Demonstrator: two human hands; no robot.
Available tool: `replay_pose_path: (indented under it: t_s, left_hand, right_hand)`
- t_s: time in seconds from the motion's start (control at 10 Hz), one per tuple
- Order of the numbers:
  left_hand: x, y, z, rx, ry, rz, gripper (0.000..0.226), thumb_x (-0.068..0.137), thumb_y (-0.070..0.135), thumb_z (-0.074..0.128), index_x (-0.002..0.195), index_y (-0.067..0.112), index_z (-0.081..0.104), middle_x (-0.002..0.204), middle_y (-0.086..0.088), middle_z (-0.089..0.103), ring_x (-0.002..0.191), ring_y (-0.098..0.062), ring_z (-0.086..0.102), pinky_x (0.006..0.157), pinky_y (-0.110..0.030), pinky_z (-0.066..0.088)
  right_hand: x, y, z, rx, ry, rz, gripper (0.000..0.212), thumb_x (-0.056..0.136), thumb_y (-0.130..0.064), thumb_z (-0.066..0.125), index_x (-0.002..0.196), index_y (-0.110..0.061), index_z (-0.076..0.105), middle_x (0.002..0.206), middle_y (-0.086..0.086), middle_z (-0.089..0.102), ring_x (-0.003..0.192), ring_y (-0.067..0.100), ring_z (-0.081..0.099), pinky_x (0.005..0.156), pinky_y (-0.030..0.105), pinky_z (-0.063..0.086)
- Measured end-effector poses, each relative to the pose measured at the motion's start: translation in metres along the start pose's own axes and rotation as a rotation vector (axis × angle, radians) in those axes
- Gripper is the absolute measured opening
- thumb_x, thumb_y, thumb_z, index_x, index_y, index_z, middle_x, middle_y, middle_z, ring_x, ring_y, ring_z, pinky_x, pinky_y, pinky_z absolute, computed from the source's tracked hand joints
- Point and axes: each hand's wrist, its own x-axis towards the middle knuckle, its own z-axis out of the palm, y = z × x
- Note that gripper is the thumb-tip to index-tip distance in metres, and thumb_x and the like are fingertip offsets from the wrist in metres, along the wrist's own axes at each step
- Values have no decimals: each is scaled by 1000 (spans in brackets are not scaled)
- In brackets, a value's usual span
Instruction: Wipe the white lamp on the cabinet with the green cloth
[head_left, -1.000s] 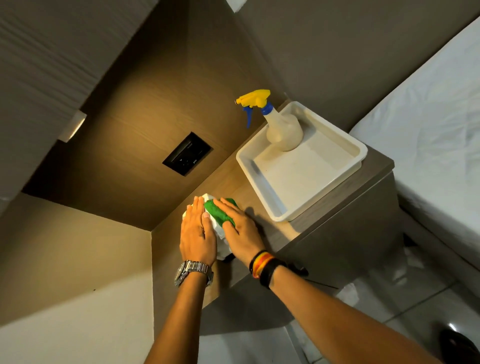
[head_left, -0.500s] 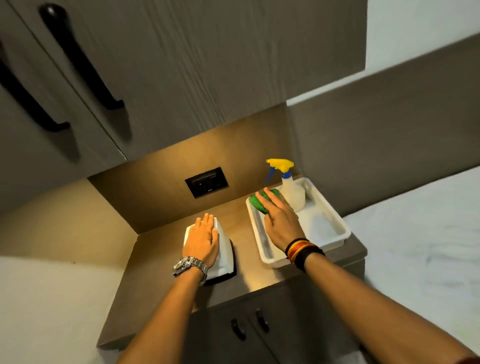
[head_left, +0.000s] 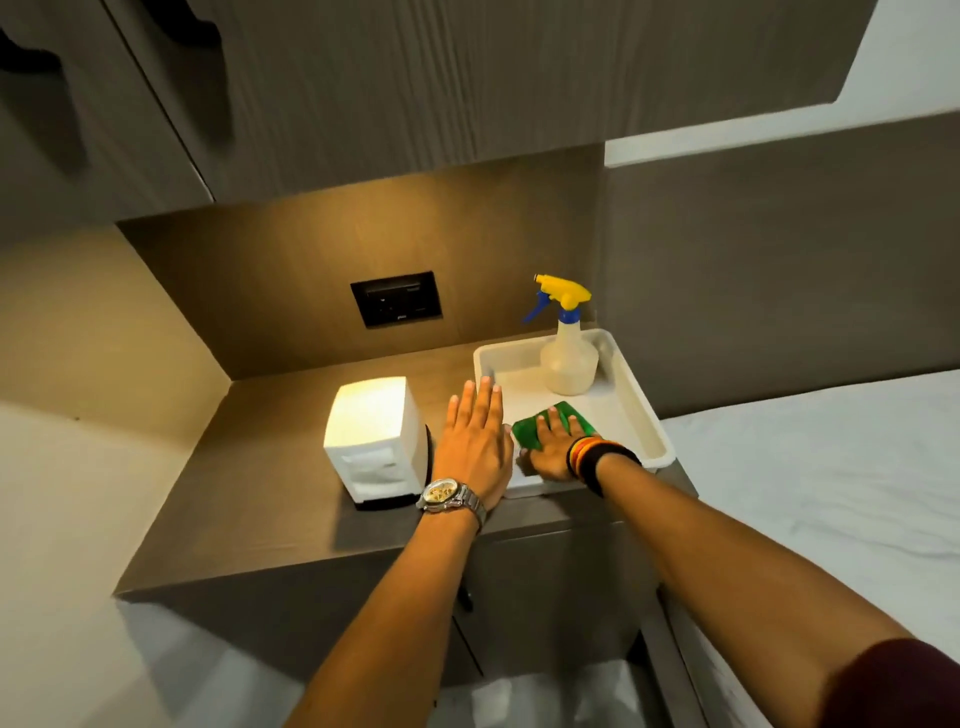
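A white box-shaped lamp (head_left: 375, 441) glows on the left part of the brown cabinet top (head_left: 270, 499). My left hand (head_left: 475, 441) hovers flat, fingers spread, between the lamp and the white tray (head_left: 644, 410), touching neither the lamp nor the cloth. My right hand (head_left: 553, 447) lies palm down on the green cloth (head_left: 524, 431), pressing it onto the tray's front left corner. I cannot tell whether the fingers grip the cloth or only rest on it.
A spray bottle (head_left: 569, 348) with a yellow and blue head stands at the back of the tray. A dark wall socket (head_left: 396, 299) sits above the cabinet top. Upper cabinets hang overhead. A white bed (head_left: 831, 483) lies to the right.
My left hand has left the lamp and moved right beside the tray. My right hand has carried the cloth from the tray's back to its front left corner. The view has shifted.
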Motion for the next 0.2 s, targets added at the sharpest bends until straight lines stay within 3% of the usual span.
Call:
replay_pose_path:
  t_s: [0.1, 0.2]
  left_hand:
    - [-11, 2, -28, -44, 80, 45, 66, 101, 39, 10, 159, 9, 14, 168, -11, 8, 156, -28, 3, 125, -37, -5]
    - [-17, 8, -66, -44, 190, 189, 65, 102, 39, 13, 158, 8, 21, 167, -12, 16, 155, -29, 12, 127, -46, 12]
  right_hand:
    - [-18, 2, -1, 124, 189, -77, 71, 98, -52, 31, 157, -17, 14, 168, 5, 1, 155, 28, 4, 122, 54, 3]
    - [-65, 1, 9, 385, 521, -178, 57, 98, -42, 44, 150, -21, 35, 162, 4, 31, 149, 26, 28, 122, 51, 12]
